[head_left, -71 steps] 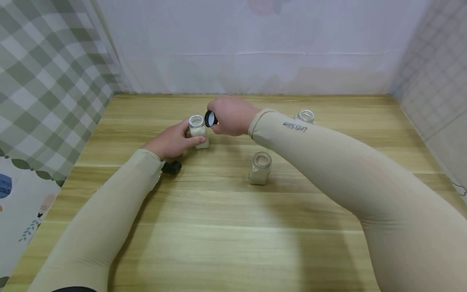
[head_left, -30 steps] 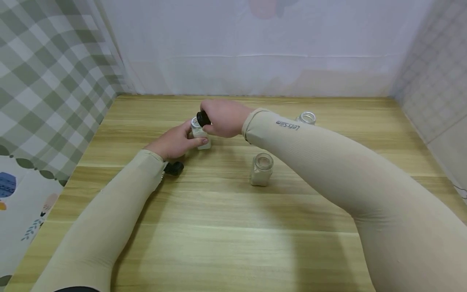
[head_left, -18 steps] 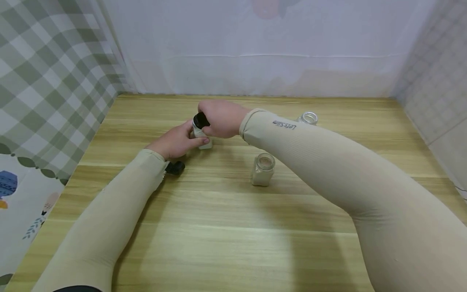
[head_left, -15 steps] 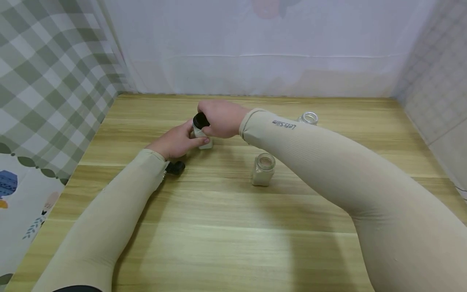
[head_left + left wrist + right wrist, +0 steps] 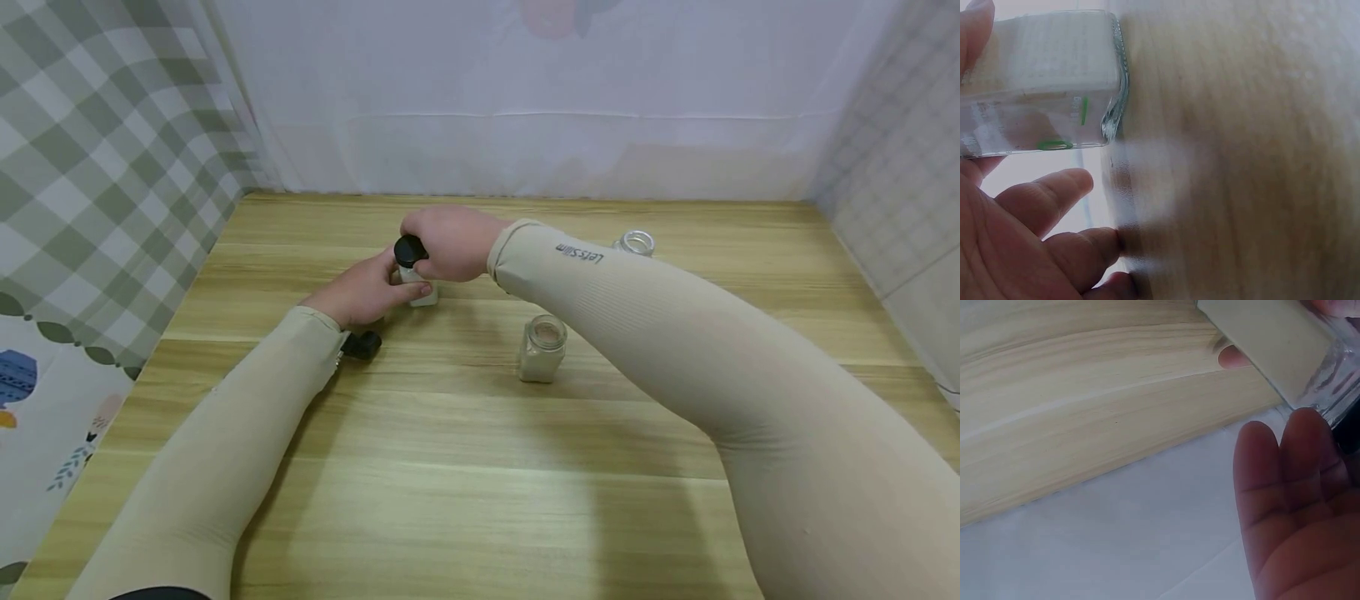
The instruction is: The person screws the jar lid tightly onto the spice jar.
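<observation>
At the left back of the table, a square glass jar (image 5: 425, 295) of pale powder stands upright. My left hand (image 5: 366, 292) grips it from the left, thumb across its front. A black screw lid (image 5: 408, 250) sits over the jar's mouth, pinched by the thumb and fingers of my right hand (image 5: 454, 243). In the left wrist view the jar's clear base (image 5: 1094, 87) shows close to the tabletop, with loose lower fingers beneath. The right wrist view shows the jar's powder-filled body (image 5: 1272, 347), the lid's dark edge (image 5: 1349, 434) and two extended fingers (image 5: 1257, 462).
A second open glass jar (image 5: 540, 354) with pale contents stands near the table's middle. A third open jar (image 5: 637, 243) is partly hidden behind my right forearm. A small black device (image 5: 362, 345) sits at my left wrist. A white sheet (image 5: 487, 150) backs the wooden table (image 5: 450, 517).
My right hand has brought the lid left from beside the jar, turned its underside down and set it over the mouth. The lid now lies flatter. My left hand keeps its grip.
</observation>
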{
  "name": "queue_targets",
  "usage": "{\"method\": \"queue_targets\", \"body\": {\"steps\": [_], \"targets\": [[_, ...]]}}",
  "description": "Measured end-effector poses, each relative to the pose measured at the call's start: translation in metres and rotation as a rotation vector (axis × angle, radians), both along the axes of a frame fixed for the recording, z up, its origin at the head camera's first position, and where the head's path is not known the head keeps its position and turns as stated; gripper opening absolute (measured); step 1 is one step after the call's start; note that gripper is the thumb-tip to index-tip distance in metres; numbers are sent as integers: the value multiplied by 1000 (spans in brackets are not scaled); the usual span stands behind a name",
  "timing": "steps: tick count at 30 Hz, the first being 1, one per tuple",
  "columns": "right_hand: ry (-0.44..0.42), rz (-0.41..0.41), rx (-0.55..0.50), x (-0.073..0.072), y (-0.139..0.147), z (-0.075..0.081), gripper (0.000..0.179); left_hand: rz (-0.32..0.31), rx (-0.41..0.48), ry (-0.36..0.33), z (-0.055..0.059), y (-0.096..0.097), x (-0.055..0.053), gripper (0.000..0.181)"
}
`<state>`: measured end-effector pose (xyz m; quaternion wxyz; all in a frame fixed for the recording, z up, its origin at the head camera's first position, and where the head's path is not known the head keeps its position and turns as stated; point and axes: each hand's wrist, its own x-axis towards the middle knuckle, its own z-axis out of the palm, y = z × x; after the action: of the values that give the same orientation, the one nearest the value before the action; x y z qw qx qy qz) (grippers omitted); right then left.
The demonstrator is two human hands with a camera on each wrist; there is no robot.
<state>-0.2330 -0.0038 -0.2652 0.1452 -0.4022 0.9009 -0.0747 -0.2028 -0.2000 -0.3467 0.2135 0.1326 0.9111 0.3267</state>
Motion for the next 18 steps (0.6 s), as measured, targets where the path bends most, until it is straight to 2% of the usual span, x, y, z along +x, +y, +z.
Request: {"method": "queue_targets", "body": {"steps": [18], "targets": [[-29,33,139,-2,-6,10,29,-15,-12,-6,-1,0,-2,78]]}}
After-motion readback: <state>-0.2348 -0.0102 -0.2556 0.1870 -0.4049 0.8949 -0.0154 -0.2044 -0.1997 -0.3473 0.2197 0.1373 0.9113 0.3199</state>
